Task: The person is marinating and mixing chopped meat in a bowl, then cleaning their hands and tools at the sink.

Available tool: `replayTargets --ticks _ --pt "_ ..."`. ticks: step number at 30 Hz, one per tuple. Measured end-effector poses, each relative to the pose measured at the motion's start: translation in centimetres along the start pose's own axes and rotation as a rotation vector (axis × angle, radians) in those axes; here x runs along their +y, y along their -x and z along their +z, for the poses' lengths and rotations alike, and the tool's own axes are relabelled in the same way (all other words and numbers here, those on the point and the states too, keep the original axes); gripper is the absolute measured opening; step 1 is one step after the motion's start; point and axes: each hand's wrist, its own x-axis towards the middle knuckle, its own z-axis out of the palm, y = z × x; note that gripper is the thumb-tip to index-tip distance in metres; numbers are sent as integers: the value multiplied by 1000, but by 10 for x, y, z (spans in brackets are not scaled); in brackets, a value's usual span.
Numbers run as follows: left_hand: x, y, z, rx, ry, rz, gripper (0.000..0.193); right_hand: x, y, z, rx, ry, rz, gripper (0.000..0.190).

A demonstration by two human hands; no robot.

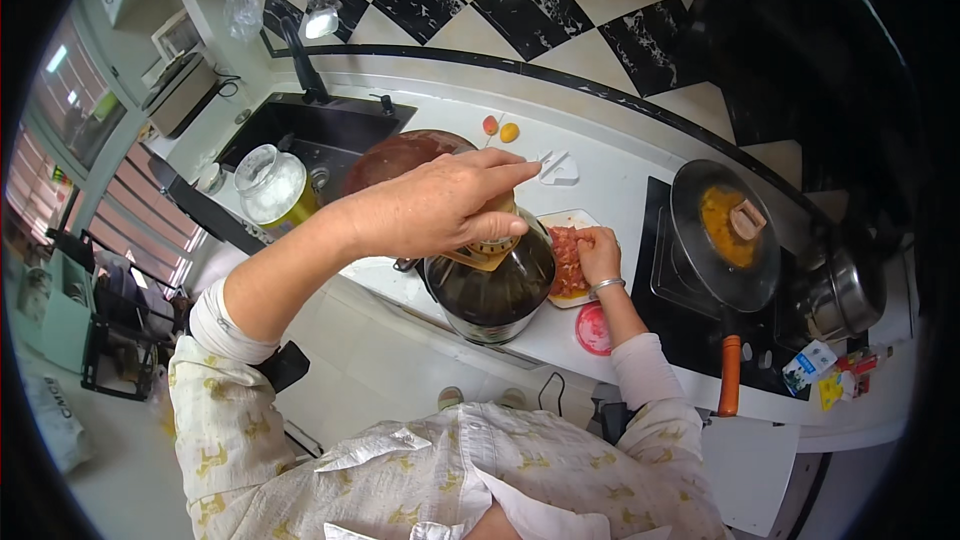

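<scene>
My left hand (427, 202) is over the neck of a large dark oil bottle (487, 300), its fingers and thumb around the cap. The bottle stands upright at the counter's front edge. To its right is a white plate (568, 217) of minced raw meat (566, 251), with some yellow liquid at the lower edge. My right hand (598, 255) rests at the plate's right side with curled fingers touching the meat. Whether those fingers pinch anything is hidden. A silver bangle is on that wrist. Close below it lies a red round lid (594, 328).
A covered frying pan (679, 255) with yellow food sits on the black cooktop (652, 221), its orange handle (729, 375) jutting forward. Steel pots (855, 300) stand farther right. Leftward are a brown round board (409, 154), a jar of white contents (270, 187) and a black sink (337, 116).
</scene>
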Motion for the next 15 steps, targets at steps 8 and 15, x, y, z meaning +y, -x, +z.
replayTargets --ticks 8,15 --pt "11 -4 -1 -130 148 -114 48 4 0 3 -23 -17 7 9" --pt "-5 -6 2 54 -100 -1 23 7 2 3 -4 -27 -20 10"
